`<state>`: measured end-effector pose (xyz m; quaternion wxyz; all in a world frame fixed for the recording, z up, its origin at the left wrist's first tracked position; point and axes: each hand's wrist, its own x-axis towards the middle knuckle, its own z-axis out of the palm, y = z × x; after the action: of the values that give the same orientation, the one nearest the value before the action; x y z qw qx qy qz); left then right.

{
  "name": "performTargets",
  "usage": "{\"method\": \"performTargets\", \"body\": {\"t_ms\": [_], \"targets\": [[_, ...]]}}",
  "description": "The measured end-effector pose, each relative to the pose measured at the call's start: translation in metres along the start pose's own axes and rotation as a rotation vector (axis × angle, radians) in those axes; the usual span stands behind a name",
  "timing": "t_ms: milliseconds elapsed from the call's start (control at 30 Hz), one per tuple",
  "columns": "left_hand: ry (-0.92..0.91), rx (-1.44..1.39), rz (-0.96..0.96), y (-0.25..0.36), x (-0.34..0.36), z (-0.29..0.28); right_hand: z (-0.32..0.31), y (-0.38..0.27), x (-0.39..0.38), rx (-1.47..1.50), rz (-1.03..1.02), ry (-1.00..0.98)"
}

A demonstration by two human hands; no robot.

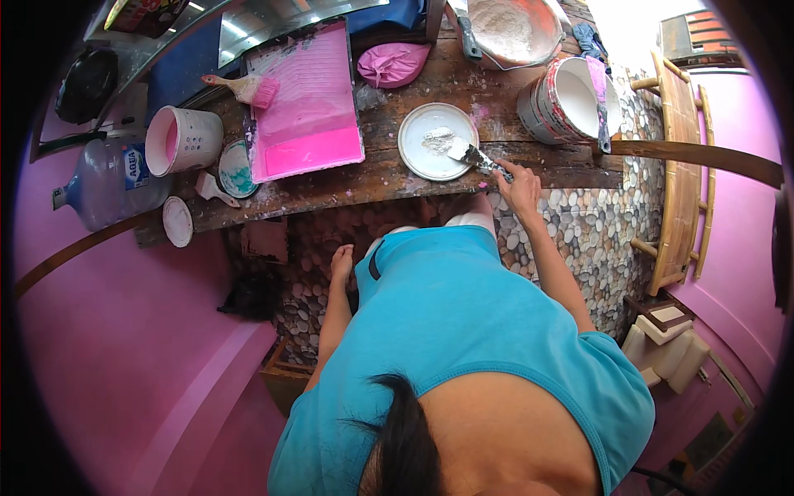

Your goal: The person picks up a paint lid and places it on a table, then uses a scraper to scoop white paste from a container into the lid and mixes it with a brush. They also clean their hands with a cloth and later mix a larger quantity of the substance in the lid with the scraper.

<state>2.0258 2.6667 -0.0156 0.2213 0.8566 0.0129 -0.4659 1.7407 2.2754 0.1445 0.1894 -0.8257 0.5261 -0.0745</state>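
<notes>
My right hand [521, 190] is closed round the handle of a putty knife [473, 155] at the table's front edge. The knife's whitened blade rests over a round white lid [418, 168], touching a small heap of white putty or powder [437, 140] on it. My left hand [341, 261] hangs low beside my left thigh, below the table. Its fingers look loosely curled, and nothing shows in them.
On the wooden table [376, 178], a paint tray [304, 169] holds pink paint, with a brush [248, 90] across its rim. White buckets [186, 142] stand left and right [550, 103]. A powder-filled bucket [513, 62], a pink bag [391, 66] and a water jug [116, 186] are nearby.
</notes>
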Motion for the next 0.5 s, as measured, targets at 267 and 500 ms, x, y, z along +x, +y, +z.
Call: {"method": "performTargets", "body": {"t_ms": [267, 500], "targets": [[0.014, -0.013, 0.04, -0.009, -0.003, 0.004, 0.002, -0.02, 0.012, 0.047, -0.043, 0.046], [-0.008, -0.012, 0.003, -0.011, -0.002, 0.007, -0.025, -0.015, 0.018, -0.126, -0.084, 0.038]]}}
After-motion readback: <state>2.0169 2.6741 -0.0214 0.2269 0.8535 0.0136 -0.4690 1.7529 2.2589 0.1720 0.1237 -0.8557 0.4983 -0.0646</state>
